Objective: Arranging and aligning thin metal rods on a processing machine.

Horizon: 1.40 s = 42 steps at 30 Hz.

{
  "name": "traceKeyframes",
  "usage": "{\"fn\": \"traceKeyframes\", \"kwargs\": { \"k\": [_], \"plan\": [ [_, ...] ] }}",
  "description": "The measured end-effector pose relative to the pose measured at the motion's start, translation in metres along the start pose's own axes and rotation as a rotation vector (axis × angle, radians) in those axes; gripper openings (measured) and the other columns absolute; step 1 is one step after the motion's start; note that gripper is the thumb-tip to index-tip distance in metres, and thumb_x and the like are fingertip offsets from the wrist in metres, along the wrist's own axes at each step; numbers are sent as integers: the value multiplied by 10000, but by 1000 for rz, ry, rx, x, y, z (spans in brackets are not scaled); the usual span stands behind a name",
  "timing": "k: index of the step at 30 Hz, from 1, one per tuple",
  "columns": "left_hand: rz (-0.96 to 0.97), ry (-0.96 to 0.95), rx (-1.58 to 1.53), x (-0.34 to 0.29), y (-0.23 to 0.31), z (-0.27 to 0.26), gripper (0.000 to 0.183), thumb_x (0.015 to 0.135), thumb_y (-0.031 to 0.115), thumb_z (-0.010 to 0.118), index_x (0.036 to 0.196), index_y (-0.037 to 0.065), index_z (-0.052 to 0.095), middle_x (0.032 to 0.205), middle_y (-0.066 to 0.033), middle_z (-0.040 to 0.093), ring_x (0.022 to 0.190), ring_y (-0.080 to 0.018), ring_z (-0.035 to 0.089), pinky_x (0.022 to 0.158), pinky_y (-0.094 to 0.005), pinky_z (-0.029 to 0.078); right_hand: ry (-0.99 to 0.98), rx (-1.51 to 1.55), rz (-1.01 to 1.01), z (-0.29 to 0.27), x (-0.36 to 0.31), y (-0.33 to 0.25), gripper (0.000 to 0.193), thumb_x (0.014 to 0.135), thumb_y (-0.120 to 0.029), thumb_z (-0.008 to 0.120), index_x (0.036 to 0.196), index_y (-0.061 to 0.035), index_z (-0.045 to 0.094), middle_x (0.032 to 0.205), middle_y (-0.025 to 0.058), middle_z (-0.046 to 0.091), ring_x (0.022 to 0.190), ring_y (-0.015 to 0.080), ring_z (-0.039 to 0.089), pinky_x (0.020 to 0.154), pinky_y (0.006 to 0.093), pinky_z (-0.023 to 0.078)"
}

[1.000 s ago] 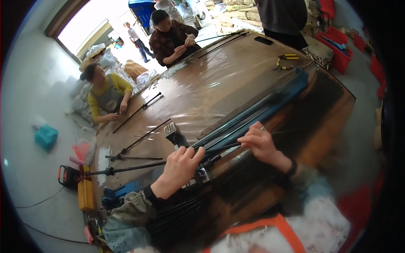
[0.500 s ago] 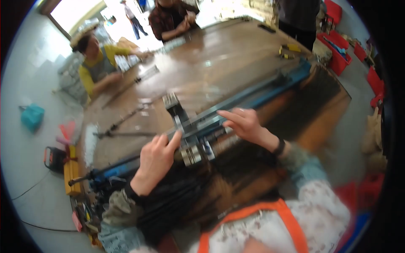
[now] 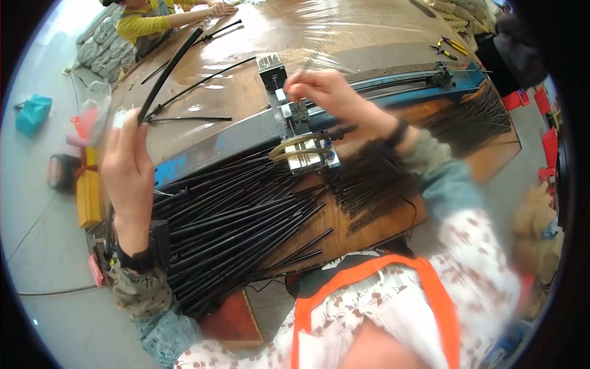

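My left hand (image 3: 128, 166) is raised at the left side of the table, its fingers closed around the lower end of a black tube (image 3: 166, 72) that slants up and away. My right hand (image 3: 332, 92) is in a pinch above the metal clamp block (image 3: 301, 150). From its fingertips a thin coil spring (image 3: 313, 54), faint with blur, runs upward. The clamp block, with two curved hoses, sits on a long blue metal rail (image 3: 399, 92) crossing the table. Between my arms lies a heap of black tubes (image 3: 239, 227); beside it are many dark springs (image 3: 362, 197).
Loose black rods (image 3: 193, 86) lie on the brown table (image 3: 375, 43) past my left hand. Yellow-handled pliers (image 3: 452, 48) rest at the far right. A person in a yellow sleeve (image 3: 144, 27) works across the table. A yellow box (image 3: 89, 197) stands at the left edge.
Both hands have left the clamp block area. The left went left and now holds up a black tube; the right rose and shifted left with a spring. The view has tilted down.
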<state>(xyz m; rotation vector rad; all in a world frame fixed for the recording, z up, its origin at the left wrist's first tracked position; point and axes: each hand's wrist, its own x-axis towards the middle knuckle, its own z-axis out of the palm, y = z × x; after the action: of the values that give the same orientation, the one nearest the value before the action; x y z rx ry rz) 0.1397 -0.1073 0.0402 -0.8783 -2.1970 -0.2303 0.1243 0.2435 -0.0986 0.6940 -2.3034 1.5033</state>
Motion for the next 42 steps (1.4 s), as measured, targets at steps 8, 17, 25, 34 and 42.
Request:
{"fn": "traceKeyframes", "kwargs": {
  "k": [8, 17, 25, 34, 42],
  "plan": [
    [-239, -197, 30, -73, -33, -14, 298, 954, 25, 587, 1249, 54, 616, 866, -198, 598, 721, -350, 578, 663, -386, 475, -45, -184, -160, 24, 33, 7, 146, 921, -181, 699, 969, -44, 712, 816, 72, 724, 750, 145, 689, 697, 283, 535],
    [-207, -127, -52, -60, -25, 15, 295, 936, 46, 616, 1230, 71, 628, 848, -188, 601, 713, -359, 577, 647, -396, 473, -656, -603, -215, 57, 53, 15, 102, 927, -166, 612, 909, -65, 621, 803, 106, 683, 780, 298, 675, 784, 405, 510],
    [-279, -375, 31, -64, -39, 34, 253, 931, 155, 619, 1178, 178, 668, 828, -128, 629, 742, -353, 625, 623, -432, 490, -110, -1095, -184, -120, -56, 51, 112, 814, -77, 678, 916, -119, 658, 856, 46, 685, 977, 249, 632, 1023, 425, 340],
    [57, -310, -265, -20, 32, 179, 188, 943, 233, 591, 853, 69, 597, 750, -119, 607, 749, -316, 646, 649, -421, 531, 44, -1246, 38, -225, -134, 72, 62, 902, -55, 585, 956, -58, 615, 875, 125, 610, 973, 300, 589, 1056, 440, 350],
    [-117, -429, -413, -37, 31, 179, 208, 909, 237, 632, 857, 40, 677, 826, -157, 641, 795, -360, 640, 708, -436, 525, 86, -1176, -11, -202, -127, 78, 43, 888, -47, 610, 922, -30, 591, 888, 130, 591, 936, 329, 566, 934, 426, 407]
  ]
}}
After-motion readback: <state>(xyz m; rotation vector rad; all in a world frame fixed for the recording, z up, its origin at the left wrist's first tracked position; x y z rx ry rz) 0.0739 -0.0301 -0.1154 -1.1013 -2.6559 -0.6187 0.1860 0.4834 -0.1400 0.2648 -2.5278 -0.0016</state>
